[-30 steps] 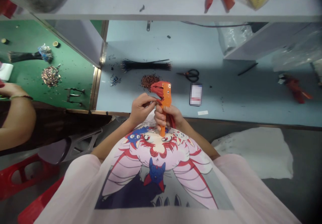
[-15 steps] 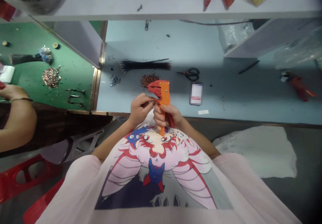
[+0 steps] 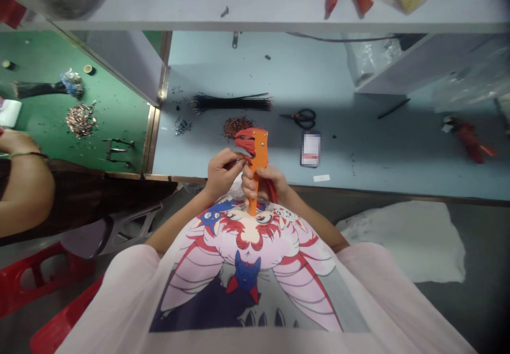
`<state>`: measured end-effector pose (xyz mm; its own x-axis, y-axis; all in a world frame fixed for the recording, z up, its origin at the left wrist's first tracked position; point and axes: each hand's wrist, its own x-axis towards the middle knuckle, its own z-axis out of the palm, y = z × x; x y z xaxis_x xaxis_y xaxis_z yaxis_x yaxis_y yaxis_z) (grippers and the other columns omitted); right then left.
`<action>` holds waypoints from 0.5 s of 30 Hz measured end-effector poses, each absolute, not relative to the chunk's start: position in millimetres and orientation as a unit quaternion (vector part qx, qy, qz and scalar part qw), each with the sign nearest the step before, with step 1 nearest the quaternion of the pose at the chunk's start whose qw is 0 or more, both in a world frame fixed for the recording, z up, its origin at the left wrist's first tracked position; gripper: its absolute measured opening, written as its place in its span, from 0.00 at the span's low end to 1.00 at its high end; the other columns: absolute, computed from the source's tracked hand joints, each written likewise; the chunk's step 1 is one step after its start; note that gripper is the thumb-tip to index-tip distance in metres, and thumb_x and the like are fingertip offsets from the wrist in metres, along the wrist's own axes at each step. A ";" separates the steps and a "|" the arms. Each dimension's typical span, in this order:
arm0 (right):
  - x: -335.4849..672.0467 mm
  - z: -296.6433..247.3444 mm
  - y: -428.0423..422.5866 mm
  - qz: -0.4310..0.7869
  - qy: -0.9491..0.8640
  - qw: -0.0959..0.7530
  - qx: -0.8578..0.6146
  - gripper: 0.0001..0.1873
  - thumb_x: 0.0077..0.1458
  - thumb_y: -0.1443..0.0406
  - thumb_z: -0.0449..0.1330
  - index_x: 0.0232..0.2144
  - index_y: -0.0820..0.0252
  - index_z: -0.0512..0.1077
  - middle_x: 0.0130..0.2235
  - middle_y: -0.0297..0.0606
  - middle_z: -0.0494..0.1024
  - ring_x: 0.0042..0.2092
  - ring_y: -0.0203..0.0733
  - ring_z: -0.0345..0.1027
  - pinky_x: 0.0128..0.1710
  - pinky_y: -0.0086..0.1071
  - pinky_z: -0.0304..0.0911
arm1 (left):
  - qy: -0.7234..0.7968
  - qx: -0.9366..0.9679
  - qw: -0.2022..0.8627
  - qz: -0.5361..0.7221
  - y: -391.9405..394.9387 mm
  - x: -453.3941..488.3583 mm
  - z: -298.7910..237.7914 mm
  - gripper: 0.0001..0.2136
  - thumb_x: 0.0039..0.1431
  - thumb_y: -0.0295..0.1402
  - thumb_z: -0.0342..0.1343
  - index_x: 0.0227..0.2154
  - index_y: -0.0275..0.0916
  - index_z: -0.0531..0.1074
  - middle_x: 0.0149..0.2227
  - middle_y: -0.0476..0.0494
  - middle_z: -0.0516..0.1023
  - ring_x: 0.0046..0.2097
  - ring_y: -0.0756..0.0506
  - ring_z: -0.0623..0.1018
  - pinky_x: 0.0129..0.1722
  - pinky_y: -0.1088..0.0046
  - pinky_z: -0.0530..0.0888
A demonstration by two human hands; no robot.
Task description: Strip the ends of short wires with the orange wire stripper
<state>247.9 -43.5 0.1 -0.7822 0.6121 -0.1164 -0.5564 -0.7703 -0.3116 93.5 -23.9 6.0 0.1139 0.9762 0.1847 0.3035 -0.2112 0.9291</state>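
My right hand (image 3: 274, 181) is wrapped round the handles of an orange and red wire stripper (image 3: 261, 152), held upright close to my chest at the table's front edge. Its red jaw end points up and to the left. Beside it, my left hand (image 3: 223, 172) is closed in a pinch, fingertips right by the tool's red lower part. Whatever is in that pinch is too small to make out. Just beyond the tool lies a heap of small copper-coloured scraps (image 3: 235, 127). Behind that heap rests a bundle of black wires (image 3: 235, 102).
Black-handled scissors (image 3: 305, 118) and a phone (image 3: 311, 148) lie to the right, with a white label (image 3: 322, 178) nearby. Farther right is a red-handled tool (image 3: 470, 139). A shelf (image 3: 274, 9) spans the back. At left, a co-worker's arm (image 3: 27, 184) reaches over a green table (image 3: 119, 104).
The stripper's handle has tilted slightly, its lower end shifting left. Both hands keep their grips. The co-worker's arm has moved a little to the left.
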 end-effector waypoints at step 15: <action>244.9 1.0 -46.9 0.945 -0.112 0.303 -0.049 0.11 0.52 0.61 0.58 0.34 0.62 0.63 0.28 0.35 0.72 0.29 0.38 0.69 0.31 0.38 0.73 | 0.468 0.488 0.583 0.450 -19.6 92.1 8.6 0.07 0.46 0.36 0.63 0.25 0.38 0.75 0.27 0.48 0.76 0.30 0.51 0.74 0.33 0.76 0.71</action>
